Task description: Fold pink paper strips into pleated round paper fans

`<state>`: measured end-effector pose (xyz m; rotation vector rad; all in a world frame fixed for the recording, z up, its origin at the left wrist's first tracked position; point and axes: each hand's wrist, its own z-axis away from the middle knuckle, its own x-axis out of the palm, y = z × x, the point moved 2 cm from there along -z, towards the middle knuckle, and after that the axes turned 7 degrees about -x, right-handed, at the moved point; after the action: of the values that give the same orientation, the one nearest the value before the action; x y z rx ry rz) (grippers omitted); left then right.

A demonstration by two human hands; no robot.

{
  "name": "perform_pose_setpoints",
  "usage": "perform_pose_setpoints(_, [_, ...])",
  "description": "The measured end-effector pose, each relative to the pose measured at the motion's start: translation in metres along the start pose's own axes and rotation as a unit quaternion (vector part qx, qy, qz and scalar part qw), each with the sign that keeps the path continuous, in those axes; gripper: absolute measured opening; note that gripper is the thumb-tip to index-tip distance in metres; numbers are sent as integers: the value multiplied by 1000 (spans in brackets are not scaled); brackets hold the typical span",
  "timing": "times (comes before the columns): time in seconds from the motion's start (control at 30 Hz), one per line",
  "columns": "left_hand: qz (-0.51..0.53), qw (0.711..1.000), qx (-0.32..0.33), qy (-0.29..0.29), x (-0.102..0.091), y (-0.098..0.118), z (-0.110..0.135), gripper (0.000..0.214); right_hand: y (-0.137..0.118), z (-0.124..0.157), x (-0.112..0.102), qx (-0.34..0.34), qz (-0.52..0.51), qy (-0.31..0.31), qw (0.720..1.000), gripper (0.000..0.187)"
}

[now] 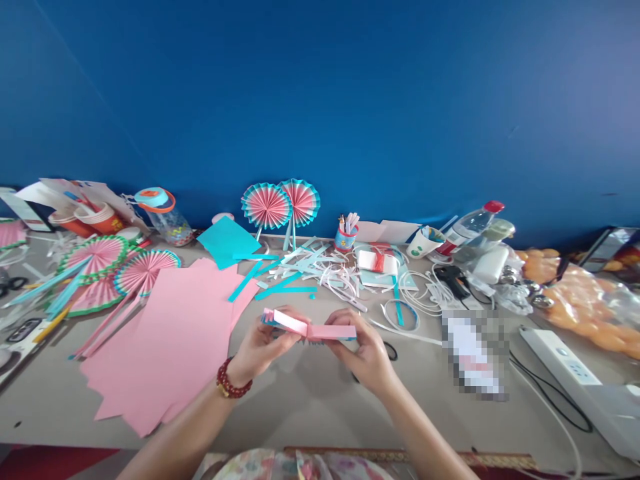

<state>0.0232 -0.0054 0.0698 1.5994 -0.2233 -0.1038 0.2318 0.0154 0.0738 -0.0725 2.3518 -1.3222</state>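
Observation:
Between both hands is a pink pleated paper strip (pixel 330 331) with blue edges, held above the table and pinched together at its middle. My left hand (pixel 265 343) grips its left half, where the stacked folds show at the end. Fingers of my right hand (pixel 363 353) are closed around the right half, the thumb below it. Part of a pair of black-handled scissors (pixel 391 351) shows on the table behind my right hand. To the left lies a stack of pink paper sheets (pixel 165 340). Blue and white paper strips (pixel 295 273) are scattered beyond my hands.
Two finished paper fans (pixel 267 207) stand against the blue wall, and more fans (pixel 145 270) lie at left. A pen cup (pixel 346 237), a plastic bottle (pixel 467 230) and white cords (pixel 425 293) sit farther back. A power strip (pixel 565 360) lies at right.

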Motion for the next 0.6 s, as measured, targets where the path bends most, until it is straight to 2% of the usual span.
perform_pose_setpoints(0.17, [-9, 1000, -22, 17, 0, 2, 0, 24, 0, 1, 2, 11, 17, -10, 1000, 8])
perform_pose_setpoints(0.3, [-10, 995, -76, 56, -3, -4, 0, 26, 3, 4, 3, 69, 18, -16, 997, 10])
perform_pose_setpoints(0.37, [-3, 993, -103, 64, -4, -8, -1, 27, 7, 7, 5, 99, -20, -1, 995, 15])
perform_pose_setpoints(0.5, [87, 981, -155, 84, -4, -18, -4, 27, 13, 9, 8, 130, -190, 32, 973, 31])
perform_pose_setpoints(0.6, [154, 962, -191, 119, -2, -25, -6, 25, 12, 9, 9, 130, -228, 23, 965, 61])
